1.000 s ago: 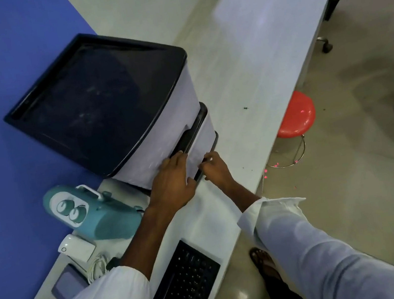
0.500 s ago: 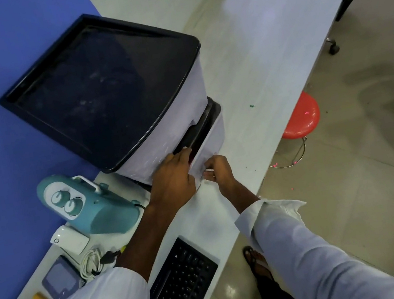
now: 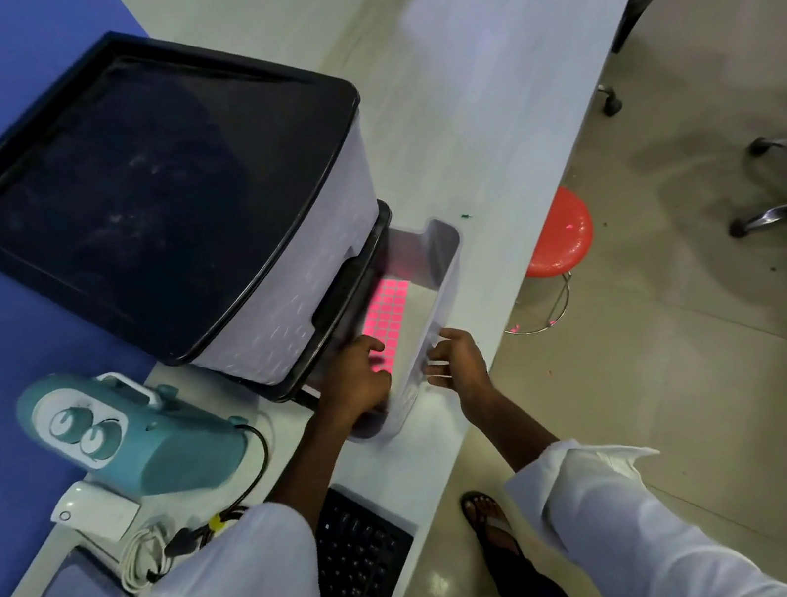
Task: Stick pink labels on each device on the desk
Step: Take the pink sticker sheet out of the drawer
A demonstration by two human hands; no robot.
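Pink sticker sheet, one, lies in the pulled-out translucent drawer; left hand rests spread inside, right hand pinches its front wall.

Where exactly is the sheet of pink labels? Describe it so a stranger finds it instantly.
Start at the big lavender drawer unit with a black top on the desk. Its bottom drawer is pulled open, and the sheet of pink labels lies flat inside, the only bright pink grid there.

Left hand reaching forward palm down, fingers spread, right hand beside it, fingers curled, both sleeves pushed back
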